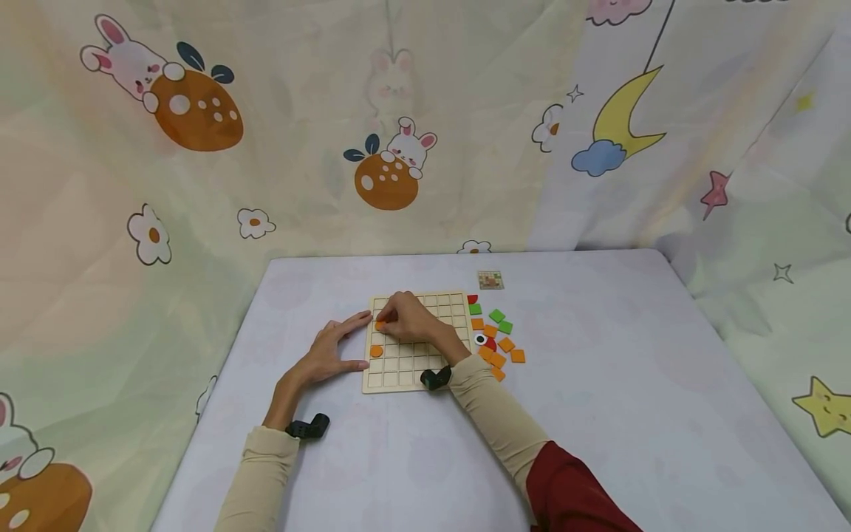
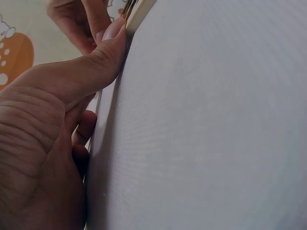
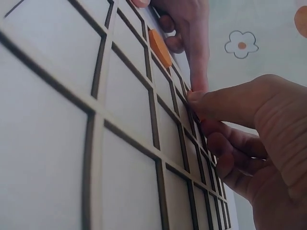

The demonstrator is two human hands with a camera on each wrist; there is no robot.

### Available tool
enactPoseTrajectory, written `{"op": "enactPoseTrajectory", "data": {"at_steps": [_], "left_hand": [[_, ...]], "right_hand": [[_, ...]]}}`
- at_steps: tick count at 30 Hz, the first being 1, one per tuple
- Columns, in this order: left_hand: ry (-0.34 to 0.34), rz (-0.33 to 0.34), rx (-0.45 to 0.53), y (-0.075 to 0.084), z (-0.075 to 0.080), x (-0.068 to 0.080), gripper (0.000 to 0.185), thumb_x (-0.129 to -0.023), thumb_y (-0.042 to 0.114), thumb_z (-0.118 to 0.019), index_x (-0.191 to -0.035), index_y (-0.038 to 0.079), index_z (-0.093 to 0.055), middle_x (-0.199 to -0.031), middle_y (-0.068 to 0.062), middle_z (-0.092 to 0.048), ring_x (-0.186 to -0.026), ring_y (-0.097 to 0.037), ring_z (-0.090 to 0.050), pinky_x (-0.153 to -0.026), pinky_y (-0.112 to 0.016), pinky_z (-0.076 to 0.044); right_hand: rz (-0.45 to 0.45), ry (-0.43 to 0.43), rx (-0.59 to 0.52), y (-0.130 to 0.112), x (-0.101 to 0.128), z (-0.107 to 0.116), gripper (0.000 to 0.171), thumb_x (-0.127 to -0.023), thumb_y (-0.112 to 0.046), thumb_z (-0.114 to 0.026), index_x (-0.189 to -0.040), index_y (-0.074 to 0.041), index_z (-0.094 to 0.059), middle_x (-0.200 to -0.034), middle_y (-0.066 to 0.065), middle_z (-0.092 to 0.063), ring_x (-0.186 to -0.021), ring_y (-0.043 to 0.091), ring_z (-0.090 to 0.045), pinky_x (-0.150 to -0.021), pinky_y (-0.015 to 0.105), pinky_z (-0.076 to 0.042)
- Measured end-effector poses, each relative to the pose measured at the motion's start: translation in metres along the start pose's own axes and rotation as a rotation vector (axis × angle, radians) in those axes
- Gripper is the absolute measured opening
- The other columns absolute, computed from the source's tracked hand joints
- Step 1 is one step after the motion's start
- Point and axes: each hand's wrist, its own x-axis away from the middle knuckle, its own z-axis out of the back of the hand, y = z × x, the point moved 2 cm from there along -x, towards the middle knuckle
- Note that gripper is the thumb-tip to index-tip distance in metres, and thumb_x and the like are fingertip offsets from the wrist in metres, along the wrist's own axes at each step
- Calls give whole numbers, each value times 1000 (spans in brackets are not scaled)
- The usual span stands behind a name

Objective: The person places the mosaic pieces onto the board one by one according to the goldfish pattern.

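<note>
From the head view the right hand [image 1: 414,319] reaches across a wooden grid board [image 1: 415,341] and pinches a small orange tile [image 1: 380,324] between thumb and fingertips, low over a cell near the board's left edge; the left hand [image 1: 332,349] lies just beside that edge, fingers straight and relaxed, forefinger and thumb touching the board's side. A second orange piece, rounded [image 1: 376,351], sits in a cell nearer the person than the pinched tile, between the two hands. To the right of the right hand, off the board, a loose cluster of orange, green and red tiles [image 1: 496,338] lies on the pale surface [image 1: 598,384], with a small picture card [image 1: 490,280] beyond them. The right wrist view alone shows the grid's dark-edged cells close up, the rounded orange piece [image 3: 159,47] lying flat in its cell, and the thumb and fingers [image 3: 225,103] closed tight so that only a sliver of the pinched tile shows. The left wrist view alone shows the left thumb [image 2: 108,50] pressed against the board's thin wooden edge [image 2: 135,14]. The board is nearly square, its sides running in line with the surface's edges; which way the pinched tile points cannot be told
</note>
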Motion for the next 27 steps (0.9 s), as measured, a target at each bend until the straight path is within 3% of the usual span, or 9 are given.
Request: {"op": "enactPoseTrajectory", "data": {"at_steps": [11, 27], "left_hand": [[2, -5, 4, 0, 0, 0, 96, -75, 48, -86, -156, 24, -39, -166, 2, -32, -97, -18, -40, -89, -39, -27], [1, 10, -2, -4, -2, -2, 98, -74, 51, -86, -156, 28, -39, -167, 5, -31, -95, -16, -37, -83, -36, -28]], "right_hand": [[-65, -11, -84, -9, -4, 3, 20, -84, -4, -77, -104, -2, -79, -97, 9, -79, -78, 9, -68, -67, 20, -52], [-50, -41, -25, -11, -6, 3, 24, -85, -5, -76, -110, -1, -77, -102, 10, -79, -79, 9, -66, -69, 20, -51]]}}
